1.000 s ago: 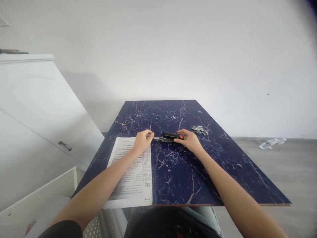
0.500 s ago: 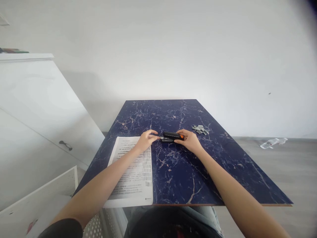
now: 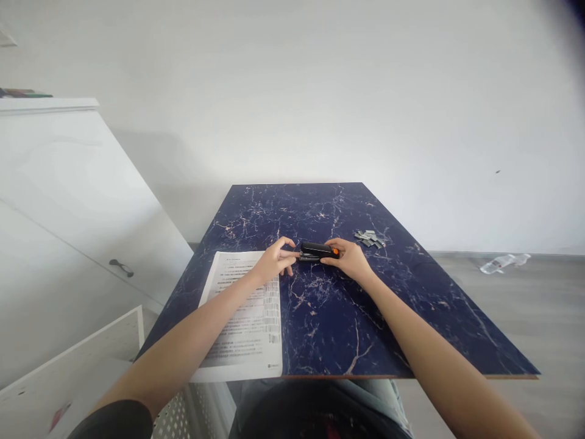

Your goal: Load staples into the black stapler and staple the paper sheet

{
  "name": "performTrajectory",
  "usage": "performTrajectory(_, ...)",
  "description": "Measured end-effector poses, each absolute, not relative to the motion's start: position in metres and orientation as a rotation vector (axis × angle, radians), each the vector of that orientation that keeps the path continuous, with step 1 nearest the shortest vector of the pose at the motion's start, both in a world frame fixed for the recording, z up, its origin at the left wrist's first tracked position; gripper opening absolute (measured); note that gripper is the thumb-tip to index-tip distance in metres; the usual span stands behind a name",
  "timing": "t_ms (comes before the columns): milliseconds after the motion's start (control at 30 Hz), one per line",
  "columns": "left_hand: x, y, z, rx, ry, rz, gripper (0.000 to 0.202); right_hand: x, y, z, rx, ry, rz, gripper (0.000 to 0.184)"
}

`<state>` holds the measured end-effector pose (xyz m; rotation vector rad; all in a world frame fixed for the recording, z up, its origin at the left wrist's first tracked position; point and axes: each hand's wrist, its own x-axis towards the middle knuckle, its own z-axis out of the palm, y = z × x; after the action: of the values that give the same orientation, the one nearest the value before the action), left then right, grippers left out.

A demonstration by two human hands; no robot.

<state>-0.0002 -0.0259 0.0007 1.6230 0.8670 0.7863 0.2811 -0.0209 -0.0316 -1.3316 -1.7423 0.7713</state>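
Note:
A black stapler (image 3: 314,249) with an orange part at its back end lies crosswise on the table. My right hand (image 3: 350,259) is closed around that back end, thumb on the near side and fingers on the far side. At the stapler's left, front end is my left hand (image 3: 275,261). Its fingers are spread, and an outstretched fingertip touches or nearly touches the stapler's metal front. Beneath my left hand and forearm lies a printed paper booklet (image 3: 244,338), partly covered. A small pile of grey staple strips (image 3: 369,238) sits beyond my right hand.
The dark blue marble-patterned table (image 3: 329,341) stands against a pale wall. A white cabinet (image 3: 68,201) is on the left, with a white perforated basket (image 3: 171,421) below by my legs. Clear plastic packaging (image 3: 504,263) lies on the floor at the right.
My left hand's fingers have spread wider, with lower fingers now extended, and one has shifted slightly right against the stapler's front. My right hand and the stapler stay nearly in place.

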Motion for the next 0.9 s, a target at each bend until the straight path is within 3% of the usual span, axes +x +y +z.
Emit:
performTrajectory(367, 0.007, -0.024, -0.002, 1.647, 0.821, 0.765, 0.035, 0.282, -0.017, -0.037, -1.286, -1.709, 0.824, 0.045)
performTrajectory(600, 0.009, -0.027, 0.007, 1.753, 0.94, 0.73, 0.025, 0.281, -0.017, -0.038, -1.289, -1.696, 0.817, 0.046)
performTrajectory(733, -0.005, -0.022, 0.017, 2.163, 1.217, 0.715, 0.013, 0.279, -0.018, -0.036, -1.304, -1.699, 0.809, 0.048)
performTrajectory(900, -0.036, -0.008, 0.021, 2.556, 1.771, 0.321, 0.022, 0.279, -0.02, -0.033, -1.359, -1.769, 0.699, 0.042)
